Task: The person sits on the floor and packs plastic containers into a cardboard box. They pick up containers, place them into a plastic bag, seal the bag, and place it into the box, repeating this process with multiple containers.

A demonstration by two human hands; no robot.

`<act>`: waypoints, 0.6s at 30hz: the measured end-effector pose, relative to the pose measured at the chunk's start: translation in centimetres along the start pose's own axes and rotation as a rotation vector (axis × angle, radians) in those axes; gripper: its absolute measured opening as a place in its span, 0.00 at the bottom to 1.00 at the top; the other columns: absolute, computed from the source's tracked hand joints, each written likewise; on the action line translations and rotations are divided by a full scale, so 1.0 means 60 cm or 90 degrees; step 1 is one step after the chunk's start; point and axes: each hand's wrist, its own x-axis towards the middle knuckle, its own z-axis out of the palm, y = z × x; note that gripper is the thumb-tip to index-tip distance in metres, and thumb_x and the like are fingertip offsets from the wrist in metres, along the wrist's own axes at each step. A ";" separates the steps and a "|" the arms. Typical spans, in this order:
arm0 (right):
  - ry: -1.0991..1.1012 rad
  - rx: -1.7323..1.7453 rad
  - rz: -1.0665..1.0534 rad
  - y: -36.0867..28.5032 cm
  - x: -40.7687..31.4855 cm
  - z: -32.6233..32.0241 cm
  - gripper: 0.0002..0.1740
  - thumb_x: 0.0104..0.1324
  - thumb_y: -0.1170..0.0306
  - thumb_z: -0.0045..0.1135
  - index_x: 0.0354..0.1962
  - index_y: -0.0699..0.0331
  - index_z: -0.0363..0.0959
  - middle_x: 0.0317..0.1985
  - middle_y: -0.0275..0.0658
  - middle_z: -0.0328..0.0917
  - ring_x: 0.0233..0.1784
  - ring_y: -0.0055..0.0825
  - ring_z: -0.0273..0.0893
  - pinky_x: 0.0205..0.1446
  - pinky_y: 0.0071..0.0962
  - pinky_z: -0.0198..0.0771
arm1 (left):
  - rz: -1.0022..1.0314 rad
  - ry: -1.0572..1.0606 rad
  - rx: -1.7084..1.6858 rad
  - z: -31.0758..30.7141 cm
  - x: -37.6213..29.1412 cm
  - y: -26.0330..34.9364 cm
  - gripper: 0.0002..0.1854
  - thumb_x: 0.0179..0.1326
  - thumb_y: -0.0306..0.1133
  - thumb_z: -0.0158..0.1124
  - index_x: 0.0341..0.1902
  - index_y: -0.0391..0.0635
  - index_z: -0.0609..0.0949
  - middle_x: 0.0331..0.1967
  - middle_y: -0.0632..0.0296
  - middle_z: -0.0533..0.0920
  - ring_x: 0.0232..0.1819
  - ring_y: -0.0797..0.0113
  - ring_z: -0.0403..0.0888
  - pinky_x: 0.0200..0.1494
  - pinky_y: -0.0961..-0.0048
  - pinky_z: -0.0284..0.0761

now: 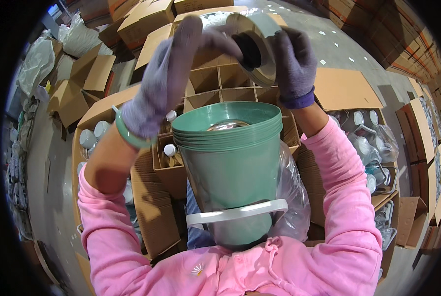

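My right hand, in a purple-grey knit glove, grips the right side of a roll of label stickers or tape with a dark core. My left hand, gloved alike and blurred, is raised at the roll's left, its fingers stretched toward the core; whether they touch it is unclear. Below both hands, green plastic buckets stand nested upright against my front, with a shiny metallic round thing inside the top one. A pale grey curved handle crosses the lower part of the stack.
Behind the buckets stands a divided cardboard box with white-capped bottles at its left. Open boxes of clear containers flank me, the right one holding bagged ones. A clear plastic bag lies beside the buckets. Stacked cartons rise at far right.
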 end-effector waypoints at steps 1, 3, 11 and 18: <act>0.012 0.013 -0.013 -0.010 0.000 0.007 0.12 0.71 0.70 0.58 0.46 0.71 0.74 0.39 0.37 0.81 0.41 0.17 0.76 0.47 0.20 0.73 | -0.060 0.104 -0.035 0.001 0.000 0.008 0.40 0.76 0.61 0.31 0.53 0.37 0.83 0.47 0.55 0.84 0.57 0.57 0.79 0.69 0.61 0.66; -0.004 0.035 -0.015 -0.013 -0.001 0.013 0.12 0.71 0.69 0.58 0.47 0.71 0.74 0.40 0.38 0.81 0.42 0.17 0.76 0.47 0.20 0.73 | -0.116 -0.044 0.079 0.010 -0.007 0.026 0.55 0.67 0.72 0.10 0.41 0.39 0.84 0.56 0.52 0.80 0.62 0.57 0.76 0.71 0.63 0.61; -0.034 0.034 -0.078 -0.031 0.005 0.034 0.12 0.71 0.71 0.58 0.46 0.71 0.74 0.40 0.38 0.81 0.41 0.19 0.78 0.47 0.21 0.75 | -0.021 -0.156 0.124 0.000 -0.030 0.045 0.63 0.60 0.76 0.02 0.27 0.39 0.85 0.54 0.40 0.82 0.56 0.47 0.80 0.66 0.63 0.67; -0.215 -0.003 -0.117 -0.088 0.007 0.015 0.12 0.71 0.71 0.54 0.46 0.71 0.78 0.38 0.38 0.82 0.43 0.23 0.78 0.49 0.22 0.73 | 0.045 0.060 0.072 -0.025 -0.083 0.050 0.54 0.68 0.72 0.12 0.28 0.39 0.82 0.42 0.43 0.84 0.48 0.53 0.82 0.58 0.61 0.74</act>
